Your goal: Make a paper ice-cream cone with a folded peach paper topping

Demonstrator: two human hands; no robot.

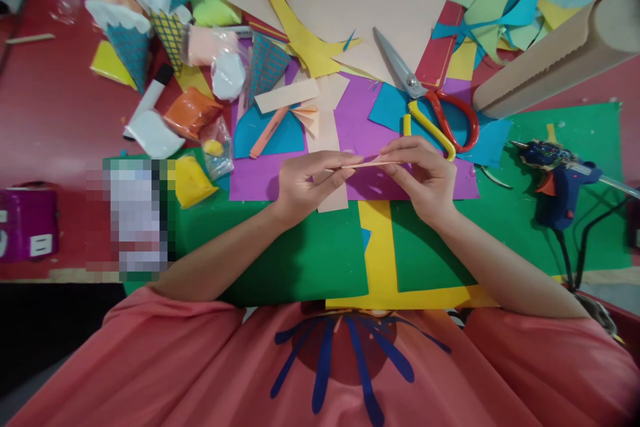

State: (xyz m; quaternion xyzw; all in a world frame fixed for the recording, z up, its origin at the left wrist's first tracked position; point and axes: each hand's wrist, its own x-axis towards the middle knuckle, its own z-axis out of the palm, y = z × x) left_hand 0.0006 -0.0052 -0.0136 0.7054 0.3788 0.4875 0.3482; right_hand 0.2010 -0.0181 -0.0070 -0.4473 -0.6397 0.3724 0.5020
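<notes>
Between my two hands a thin peach strip of paper or foam (373, 164) is held level, seen nearly edge-on. My left hand (313, 180) pinches its left end between thumb and fingers. At the other end, my right hand (423, 177) pinches it the same way. Below and behind lie purple sheets (357, 120) and a longer peach strip (333, 197). Just beyond my right hand rest large scissors (420, 90) with one red and one yellow handle loop. A small pleated peach fan (306, 119) and an orange marker (270, 132) lie beyond my left hand.
Patterned paper cones (127, 47) with white tops and bagged clay such as an orange pack (193, 112) crowd the left. A blue glue gun (565, 193) and its cord are at right, below a beige roll (555, 53). Green sheets (300, 247) cover the near table.
</notes>
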